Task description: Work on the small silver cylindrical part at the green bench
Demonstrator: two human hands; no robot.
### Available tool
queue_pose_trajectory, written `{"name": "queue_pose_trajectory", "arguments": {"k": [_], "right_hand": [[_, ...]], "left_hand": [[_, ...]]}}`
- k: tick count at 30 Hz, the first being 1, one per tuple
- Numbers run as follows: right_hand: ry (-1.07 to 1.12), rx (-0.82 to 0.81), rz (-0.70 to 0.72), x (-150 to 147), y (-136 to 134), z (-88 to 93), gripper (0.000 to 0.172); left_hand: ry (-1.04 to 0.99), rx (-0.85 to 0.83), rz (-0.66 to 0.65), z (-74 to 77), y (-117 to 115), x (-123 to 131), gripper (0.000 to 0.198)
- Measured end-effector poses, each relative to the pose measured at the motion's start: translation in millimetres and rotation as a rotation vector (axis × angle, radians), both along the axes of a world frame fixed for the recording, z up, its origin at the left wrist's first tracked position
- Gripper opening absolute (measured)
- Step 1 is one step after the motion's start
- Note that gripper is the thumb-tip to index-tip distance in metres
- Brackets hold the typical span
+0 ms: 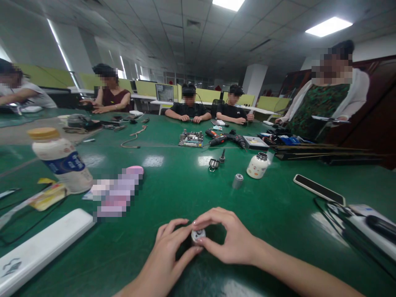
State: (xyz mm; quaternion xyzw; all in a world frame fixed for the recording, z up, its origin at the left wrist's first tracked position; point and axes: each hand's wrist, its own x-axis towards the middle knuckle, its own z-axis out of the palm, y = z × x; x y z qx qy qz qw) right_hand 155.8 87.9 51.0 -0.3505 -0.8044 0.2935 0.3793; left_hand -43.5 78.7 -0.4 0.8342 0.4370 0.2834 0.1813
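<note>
A small round part with a pale grey top and dark recesses [198,236] stands upright near the table's front edge; its exact kind is unclear. Around its left side curve the thumb and fingers of my left hand [168,249]. From the right, my right hand [230,239] pinches its top edge between thumb and fingertips. Farther off stands a similar grey metal cylinder [238,181]. Beside it is a white flask with a printed face pattern [258,166], its neck uncovered. Behind lie a shiny metal lid with a ring [213,164] and a small dark fitting [222,156].
On the green table [173,185] lie a white power strip [46,247], a drink bottle [60,161] and a phone [319,189]. A circuit board [191,139] and power drills [218,139] are farther back. Several people sit or stand around the table.
</note>
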Motion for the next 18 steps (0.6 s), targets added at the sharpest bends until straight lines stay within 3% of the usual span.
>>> {"name": "queue_pose_trajectory", "arguments": {"k": [5,8,14,18], "right_hand": [[0.211,-0.186,-0.082,-5,4,-2.1,0.011],[0.283,-0.215,-0.158,4,19,-3.1,0.015],[-0.012,-0.22,-0.053,40,59,-38.0,0.015],[0.0,-0.262,-0.033,43,64,-49.7,0.016]], "left_hand": [[0.016,-0.025,-0.009,0.0,1,-1,0.037],[0.027,-0.028,0.004,-1.6,0,-1,0.037],[-0.01,-0.017,0.077,-5.7,0,0,0.036],[-0.032,-0.041,0.108,-4.4,0,1,0.036]]}}
